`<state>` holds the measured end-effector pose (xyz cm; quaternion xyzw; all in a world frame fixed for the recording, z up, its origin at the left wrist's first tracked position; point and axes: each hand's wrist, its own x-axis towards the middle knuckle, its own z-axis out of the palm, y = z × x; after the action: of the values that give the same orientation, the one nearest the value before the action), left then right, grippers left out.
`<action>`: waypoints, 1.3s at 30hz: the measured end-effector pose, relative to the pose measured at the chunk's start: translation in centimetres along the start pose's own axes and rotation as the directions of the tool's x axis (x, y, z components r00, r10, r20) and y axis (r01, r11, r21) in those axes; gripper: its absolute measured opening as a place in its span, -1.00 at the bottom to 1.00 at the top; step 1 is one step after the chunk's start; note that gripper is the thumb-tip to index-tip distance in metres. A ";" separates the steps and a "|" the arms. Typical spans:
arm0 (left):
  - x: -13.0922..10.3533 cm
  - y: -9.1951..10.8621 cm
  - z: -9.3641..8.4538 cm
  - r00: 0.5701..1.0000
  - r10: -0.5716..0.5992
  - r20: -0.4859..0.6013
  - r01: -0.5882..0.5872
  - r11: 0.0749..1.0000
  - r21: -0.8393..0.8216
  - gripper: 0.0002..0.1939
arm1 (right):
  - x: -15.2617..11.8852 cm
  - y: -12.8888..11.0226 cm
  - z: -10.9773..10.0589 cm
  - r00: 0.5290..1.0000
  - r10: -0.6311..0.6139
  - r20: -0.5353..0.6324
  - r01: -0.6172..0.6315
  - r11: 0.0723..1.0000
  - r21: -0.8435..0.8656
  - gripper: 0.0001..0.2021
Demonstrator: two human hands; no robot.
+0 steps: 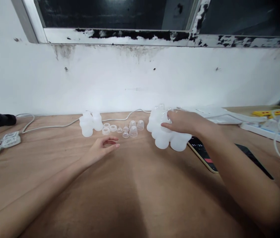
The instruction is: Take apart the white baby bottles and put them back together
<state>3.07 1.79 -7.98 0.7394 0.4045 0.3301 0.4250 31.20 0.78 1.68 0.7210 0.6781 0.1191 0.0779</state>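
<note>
My left hand [104,145] rests above the table with fingers loosely curled and apart, holding nothing. Just beyond it lie white rings [106,131], clear silicone nipples [125,134] and clear dome caps [133,131]. Behind and to the left of that hand stand several translucent white baby bottles [87,125]. On the right is a larger cluster of such bottles, some with clear tops. My right hand [179,120] reaches in over it, thumb and fingers around the top of a baby bottle [178,141]; most of its fingertips are hidden.
A phone [204,155] showing a timer lies partly under my right forearm, with another dark flat object [254,160] beside it. White cables run along the wall. White plastic pieces [11,139] lie at left, a power strip [266,129] at right.
</note>
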 end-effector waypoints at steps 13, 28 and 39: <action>-0.5 0.8 0.0 0.995 -0.050 0.083 0.043 0.996 0.081 -0.55 | -0.3 0.4 0.0 1.000 -0.004 -0.030 0.003 0.999 -0.037 -0.61; -1.0 -3.5 -0.6 0.901 0.114 0.420 -0.406 0.566 0.718 -0.27 | -3.4 -14.3 9.4 0.740 -0.608 -0.289 0.672 0.646 0.362 -0.45; -1.0 -3.8 -0.6 0.902 0.157 0.402 -0.413 0.582 0.701 -0.28 | -3.5 -14.0 9.8 0.742 -0.572 -0.350 0.670 0.618 0.412 -0.46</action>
<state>0.93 2.31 -11.31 0.9451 0.3117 0.0745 0.0635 20.30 -1.23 -11.76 0.4195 0.8957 -0.0341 -0.1432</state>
